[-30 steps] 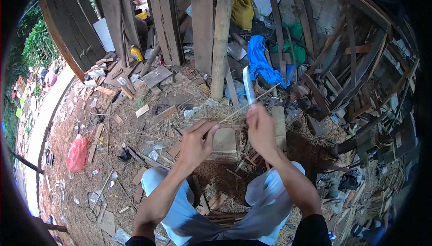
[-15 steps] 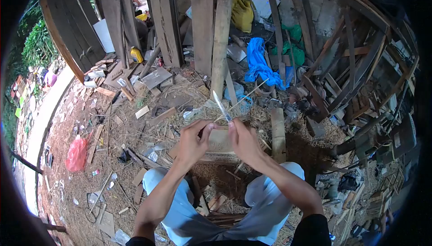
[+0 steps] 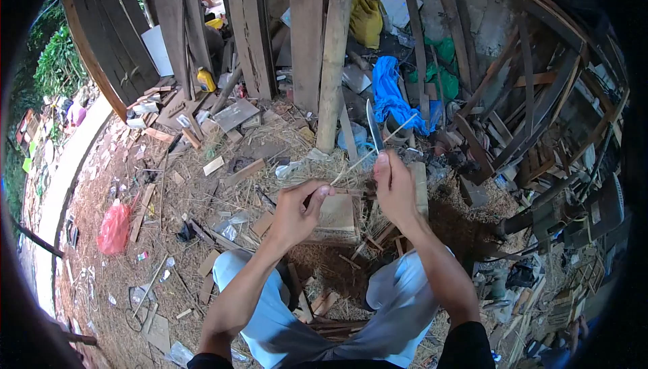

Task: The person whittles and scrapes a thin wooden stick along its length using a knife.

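Note:
My left hand [image 3: 297, 208] is closed, pinching the near end of a thin pale strip of wood or bamboo [image 3: 397, 131]. This strip slants up to the right and crosses close to the knife. In my right hand [image 3: 397, 192] is the handle of a knife [image 3: 372, 125], its blade pointing up and away from me. Whether the blade touches the strip I cannot tell. Below both hands, between my knees, sits a pale wooden block [image 3: 331, 227].
A bamboo post [image 3: 335, 65] stands just ahead, with upright planks [image 3: 307, 38] beside it. A blue plastic bag [image 3: 391, 92] lies ahead to the right, a red bag [image 3: 113, 229] to the left. Stacked timber [image 3: 520, 112] leans at the right. Scraps and shavings litter the ground.
My right hand has moved right and slightly up with the knife, away from my left hand. More of the strip shows between the hands. My left hand has barely moved.

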Demonstrator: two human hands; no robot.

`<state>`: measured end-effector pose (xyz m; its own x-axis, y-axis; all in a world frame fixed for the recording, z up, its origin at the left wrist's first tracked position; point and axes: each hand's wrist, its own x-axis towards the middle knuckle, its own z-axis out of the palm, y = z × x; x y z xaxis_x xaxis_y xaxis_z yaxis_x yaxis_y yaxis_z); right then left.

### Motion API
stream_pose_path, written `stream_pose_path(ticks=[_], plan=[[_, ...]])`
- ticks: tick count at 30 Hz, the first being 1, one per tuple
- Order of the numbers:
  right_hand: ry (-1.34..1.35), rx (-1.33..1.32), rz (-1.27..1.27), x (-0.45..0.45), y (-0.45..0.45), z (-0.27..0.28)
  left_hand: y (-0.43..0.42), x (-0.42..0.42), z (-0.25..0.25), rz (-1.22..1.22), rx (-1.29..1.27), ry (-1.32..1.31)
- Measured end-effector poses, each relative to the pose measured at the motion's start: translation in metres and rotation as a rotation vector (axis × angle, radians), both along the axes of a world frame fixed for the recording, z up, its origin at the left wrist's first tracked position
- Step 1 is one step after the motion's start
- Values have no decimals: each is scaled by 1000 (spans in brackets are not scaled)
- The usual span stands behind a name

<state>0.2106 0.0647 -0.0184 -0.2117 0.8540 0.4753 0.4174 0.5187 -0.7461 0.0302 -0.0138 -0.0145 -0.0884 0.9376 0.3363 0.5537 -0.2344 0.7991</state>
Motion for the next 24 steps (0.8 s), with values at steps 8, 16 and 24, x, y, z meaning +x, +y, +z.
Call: stream_pose_path(ticks=[8,16,24], plan=[[-6,-2,25,-3,-11,1,3,-3,-5,-50,58,-92],[38,26,122,-11,-19,-9,3,1,-4,-88,11,-189],[-17,-73,156,-14,-21,-7,6,-3,-6,-90,5,-116]])
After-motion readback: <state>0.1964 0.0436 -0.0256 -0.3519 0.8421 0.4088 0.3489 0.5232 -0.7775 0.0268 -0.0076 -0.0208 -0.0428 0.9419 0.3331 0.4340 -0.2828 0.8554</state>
